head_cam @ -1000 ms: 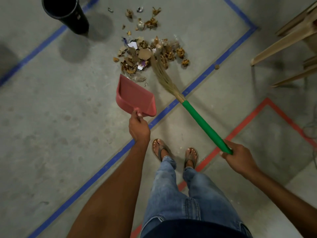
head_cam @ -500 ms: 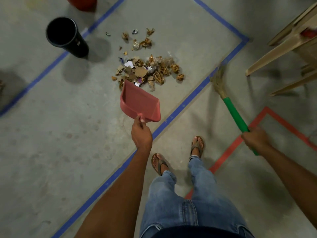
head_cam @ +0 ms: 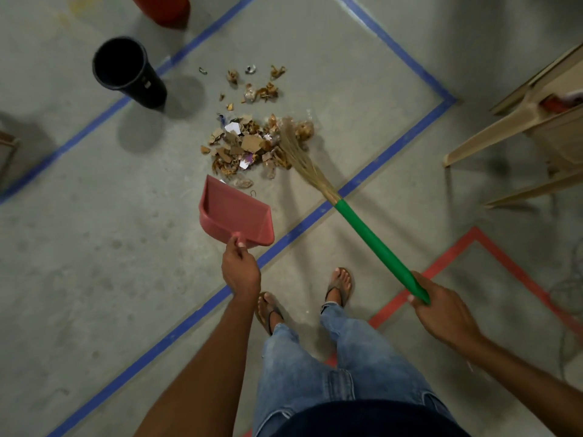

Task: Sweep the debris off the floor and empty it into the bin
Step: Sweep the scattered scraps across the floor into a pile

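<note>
Pink plastic fills the left hand [head_cam: 241, 269], whose thumb and fingers curl round the pan's stub handle. The pan [head_cam: 235, 212] points to 12 o'clock, its lip just short of the debris [head_cam: 249, 146], and its inside shows bare. At 4 o'clock of the pan the right hand [head_cam: 441, 313] is clenched round the butt of the broom [head_cam: 375, 244]. The green shaft runs up toward 11 o'clock, and the straw head lies on the heap's 3 o'clock edge, over some brown scraps.

By my reading the sweeping is partly done. Most of the card, paper and dry leaf sits in one heap, but a loose cluster [head_cam: 262, 89] lies apart from it at 12 o'clock, and a small wire hook [head_cam: 253, 193] lies just beside the pan's lip. Nothing is in the pan, so drawing in the strays, loading, carrying and tipping all seem left to do. The bin [head_cam: 126, 70] stands upright at 10 o'clock of the heap, well apart from it, by a line of blue tape [head_cam: 303, 222].

Whether the pan's lip touches the floor I cannot tell. The bin's inside is plain black, so its contents cannot be made out. The straw head is blurred and covers part of the heap. A red tub [head_cam: 164, 7] is cut off at the 12 o'clock edge, and pale furniture legs [head_cam: 504, 121] run out of view at 3 o'clock.
</note>
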### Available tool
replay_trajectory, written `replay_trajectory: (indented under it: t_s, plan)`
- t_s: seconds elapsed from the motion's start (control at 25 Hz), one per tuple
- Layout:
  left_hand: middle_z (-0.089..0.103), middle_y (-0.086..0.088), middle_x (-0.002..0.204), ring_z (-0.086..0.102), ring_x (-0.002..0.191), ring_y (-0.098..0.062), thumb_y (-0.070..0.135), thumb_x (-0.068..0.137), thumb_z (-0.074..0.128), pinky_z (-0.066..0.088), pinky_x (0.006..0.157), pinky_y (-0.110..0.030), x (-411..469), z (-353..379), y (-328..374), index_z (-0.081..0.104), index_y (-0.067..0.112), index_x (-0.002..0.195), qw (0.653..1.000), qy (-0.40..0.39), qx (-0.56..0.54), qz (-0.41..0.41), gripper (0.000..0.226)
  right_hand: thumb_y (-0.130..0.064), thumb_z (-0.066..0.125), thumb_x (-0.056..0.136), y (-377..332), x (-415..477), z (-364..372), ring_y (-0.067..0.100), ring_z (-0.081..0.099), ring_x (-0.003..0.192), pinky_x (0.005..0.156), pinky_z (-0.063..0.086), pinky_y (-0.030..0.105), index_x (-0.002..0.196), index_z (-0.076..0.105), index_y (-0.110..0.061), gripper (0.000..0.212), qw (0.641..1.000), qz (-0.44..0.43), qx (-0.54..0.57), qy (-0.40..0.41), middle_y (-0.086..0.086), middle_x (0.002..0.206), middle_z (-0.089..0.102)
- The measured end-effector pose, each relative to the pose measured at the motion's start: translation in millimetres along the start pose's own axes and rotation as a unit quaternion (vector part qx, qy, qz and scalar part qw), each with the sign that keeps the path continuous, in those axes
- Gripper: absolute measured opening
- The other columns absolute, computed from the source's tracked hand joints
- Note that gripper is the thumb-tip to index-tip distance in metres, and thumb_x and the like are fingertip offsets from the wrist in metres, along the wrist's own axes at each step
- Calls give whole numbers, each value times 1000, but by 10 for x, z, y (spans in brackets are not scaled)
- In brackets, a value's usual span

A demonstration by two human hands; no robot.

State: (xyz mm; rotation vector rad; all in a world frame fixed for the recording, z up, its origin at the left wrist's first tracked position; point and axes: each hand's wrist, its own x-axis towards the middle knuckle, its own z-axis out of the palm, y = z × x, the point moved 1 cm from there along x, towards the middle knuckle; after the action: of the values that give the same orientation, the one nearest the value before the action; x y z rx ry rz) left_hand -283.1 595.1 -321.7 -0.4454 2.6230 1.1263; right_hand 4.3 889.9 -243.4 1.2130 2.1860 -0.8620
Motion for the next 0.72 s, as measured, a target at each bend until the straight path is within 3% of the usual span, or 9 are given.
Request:
replay_trajectory:
  t_s: [0.12, 0.24, 0.36, 0.48, 0.6, 0.72]
  plan:
    - [72, 4, 120, 72, 100, -25, 39, 105, 41, 57, 91, -51, -90, 175, 314, 60, 35, 134, 1000, -4, -17, 5, 34, -30, 63, 93, 416, 47, -388, 40, 69, 100, 79, 56, 40, 152, 44, -30, 62, 999, 6, -36, 25, 18, 111, 73]
    - [71, 7, 124, 72, 101, -22, 43, 105, 41, 58, 91, -50, -86, 273, 603, 59, 37, 134, 999, 3, -31, 21, 34, -28, 67, 90, 368, 419, -743, 43, 68, 100, 80, 54, 42, 146, 51, -29, 59, 997, 26, -41, 62, 21, 110, 72]
    - [70, 8, 128, 72, 104, -22, 47, 104, 40, 57, 93, -49, 55, 388, 836, 57, 39, 134, 999, 7, -43, 31, 36, -23, 70, 85, -14, 1054, -1053, 41, 68, 97, 81, 55, 42, 129, 61, -20, 45, 997, 22, -11, 76, 20, 106, 72]
    - [69, 6, 128, 70, 109, -21, 45, 104, 42, 58, 92, -48, 237, 546, 952, 58, 38, 134, 998, 12, -45, 38, 35, -17, 65, 81, -662, 1781, -1236, 38, 69, 76, 65, 53, 34, 104, 68, -11, 23, 997, 23, -21, 70, 19, 86, 71]
    - [69, 6, 127, 71, 105, -21, 47, 104, 43, 58, 92, -49, 447, 729, 923, 57, 41, 134, 999, 11, -40, 18, 34, -18, 61, 78, -1170, 2344, -1227, 31, 68, 58, 51, 51, 27, 99, 69, -8, 25, 997, 38, -60, 28, 16, 79, 69]
    - [71, 3, 125, 72, 102, -25, 43, 105, 42, 57, 92, -50, 675, 889, 934, 58, 38, 134, 999, 19, -33, -14, 34, -25, 58, 76, -1461, 2532, -1147, 34, 71, 88, 71, 57, 34, 111, 68, -14, 39, 985, -7, -169, -34, 15, 100, 71]
